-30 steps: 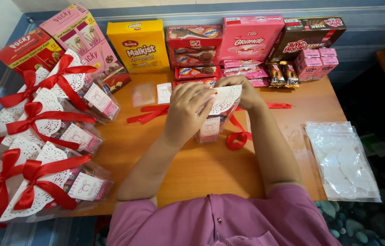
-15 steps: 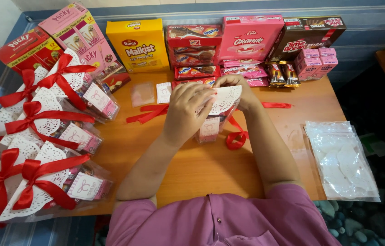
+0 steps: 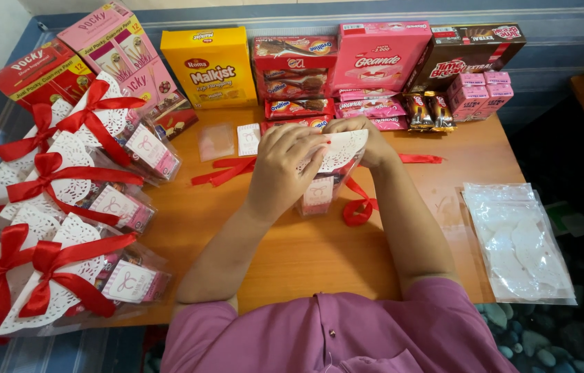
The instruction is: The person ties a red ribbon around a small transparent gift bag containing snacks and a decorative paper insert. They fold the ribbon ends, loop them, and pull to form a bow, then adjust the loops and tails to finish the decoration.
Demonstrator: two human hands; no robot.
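My left hand [image 3: 284, 166] and my right hand [image 3: 366, 140] both press on a white paper doily [image 3: 342, 150] folded over the top of a clear gift bag [image 3: 319, 192] standing at the middle of the wooden table [image 3: 306, 255]. A red ribbon [image 3: 359, 207] trails out from under the bag to the right, and more red ribbon [image 3: 223, 170] lies to the left of my left hand. The bag's contents are mostly hidden by my hands.
Several finished bags [image 3: 78, 276] with white doilies and red bows lie along the left. Boxes of snacks [image 3: 212, 65] line the back edge. A clear packet of white doilies [image 3: 520, 242] lies at the right. A small clear bag [image 3: 216, 141] and a label card [image 3: 248, 138] lie behind my left hand.
My hands have stayed on the doily and bag, with only slight shifts of the fingers. Nothing else has moved.
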